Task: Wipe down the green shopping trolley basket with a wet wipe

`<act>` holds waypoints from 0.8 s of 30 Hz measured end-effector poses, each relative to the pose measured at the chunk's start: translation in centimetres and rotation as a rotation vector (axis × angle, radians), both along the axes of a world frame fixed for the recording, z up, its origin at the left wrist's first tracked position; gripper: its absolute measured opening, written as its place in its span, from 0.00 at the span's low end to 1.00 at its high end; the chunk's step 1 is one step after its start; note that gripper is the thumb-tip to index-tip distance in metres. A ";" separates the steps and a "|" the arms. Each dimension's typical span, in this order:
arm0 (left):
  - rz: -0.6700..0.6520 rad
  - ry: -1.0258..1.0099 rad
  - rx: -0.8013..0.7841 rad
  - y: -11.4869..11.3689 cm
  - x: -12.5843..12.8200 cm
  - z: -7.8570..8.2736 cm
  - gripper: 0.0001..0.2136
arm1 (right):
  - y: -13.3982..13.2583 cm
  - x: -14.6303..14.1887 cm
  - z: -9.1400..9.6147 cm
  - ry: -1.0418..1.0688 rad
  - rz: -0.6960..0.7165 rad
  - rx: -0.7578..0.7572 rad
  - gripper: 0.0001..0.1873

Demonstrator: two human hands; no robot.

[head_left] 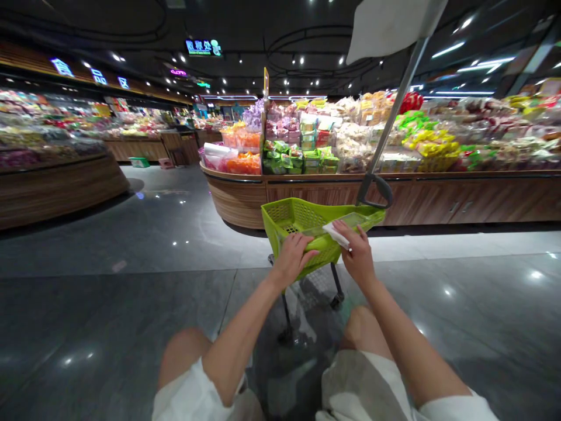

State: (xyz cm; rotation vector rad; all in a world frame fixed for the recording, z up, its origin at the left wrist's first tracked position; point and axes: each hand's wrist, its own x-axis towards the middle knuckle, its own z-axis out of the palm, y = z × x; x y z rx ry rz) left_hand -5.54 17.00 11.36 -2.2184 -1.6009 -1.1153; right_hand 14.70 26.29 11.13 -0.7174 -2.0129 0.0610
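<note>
A lime-green plastic shopping basket (302,219) on a wheeled frame stands right in front of my knees. My left hand (294,257) grips the near rim of the basket, fingers curled over it. My right hand (357,251) pinches a small white cloth or wipe (336,235) against the basket's near right rim. A grey pull handle (392,120) rises slanted from the basket's far right corner, with a white sign at its top. I appear to be crouching, with both knees showing below my arms.
A curved wooden display island (394,196) loaded with bagged snacks stands just behind the basket. Another wooden counter (56,187) with goods curves along the left. Glossy dark floor tiles (131,292) spread around me, with an aisle running back on the left.
</note>
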 end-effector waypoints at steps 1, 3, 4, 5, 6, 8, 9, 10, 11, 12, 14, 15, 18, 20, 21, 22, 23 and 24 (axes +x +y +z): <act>0.013 0.011 0.013 0.3 0.7 -0.1 0.14 | 0.0 0.1 -0.1 -0.033 -0.022 0.006 0.30; 0.044 0.032 0.042 0.5 1.9 -0.2 0.15 | 0.0 0.3 -0.3 -0.061 -0.091 0.006 0.29; 0.063 0.041 0.057 0.5 2.5 -0.3 0.15 | -0.1 0.3 -0.5 -0.065 -0.126 0.004 0.28; 0.082 0.050 0.070 0.5 3.0 -0.5 0.15 | -0.4 0.2 -0.7 -0.068 -0.155 0.004 0.28; 0.103 0.058 0.083 0.4 3.5 -0.7 0.15 | -1.0 -0.1 -1.0 -0.075 -0.172 0.008 0.28; 0.141 0.071 0.098 0.2 4.4 -1.1 0.17 | -2.5 -0.7 -1.5 -0.109 -0.157 0.023 0.30; 0.159 0.076 0.104 0.1 4.7 -1.3 0.18 | -3.3 -1.0 -1.7 -0.134 -0.129 0.036 0.32; 0.180 0.088 0.109 0.0 5.0 -1.5 0.19 | -3.9 -1.1 -1.9 -0.162 -0.095 0.052 0.34; 0.201 0.105 0.116 -0.1 5.2 -1.7 0.21 | -4.3 -1.0 -2.0 -0.192 -0.063 0.071 0.35; 0.223 0.126 0.121 -0.1 5.3 -1.8 0.22 | -4.4 -0.7 -2.1 -0.216 -0.041 0.090 0.36; 0.258 0.164 0.131 -0.3 5.3 -2.1 0.23 | -3.7 0.3 -2.1 -0.226 -0.060 0.119 0.37; 0.268 0.173 0.135 -0.3 5.2 -2.1 0.24 | -3.1 0.8 -2.1 -0.214 -0.099 0.121 0.37; 0.277 0.162 0.141 -0.5 5.1 -2.3 0.27 | -2.4 1.0 -2.2 -0.124 -0.263 0.088 0.38; 0.290 0.153 0.147 -0.7 5.1 -2.3 0.28 | -3.1 -0.1 -2.2 -0.111 -0.264 0.069 0.38; 0.300 0.149 0.149 -0.8 5.2 -2.3 0.28 | -3.7 -0.8 -2.3 -0.131 -0.216 0.072 0.39; 0.312 0.146 0.152 -0.9 5.2 -2.4 0.28 | -4.3 -1.4 -2.3 -0.163 -0.153 0.082 0.39; 0.324 0.144 0.154 -1.1 5.2 -2.4 0.28 | -4.8 -1.9 -2.3 -0.196 -0.090 0.098 0.39; 0.334 0.145 0.155 -1.2 5.1 -2.5 0.28 | -5.0 -2.0 -2.3 -0.218 -0.049 0.115 0.39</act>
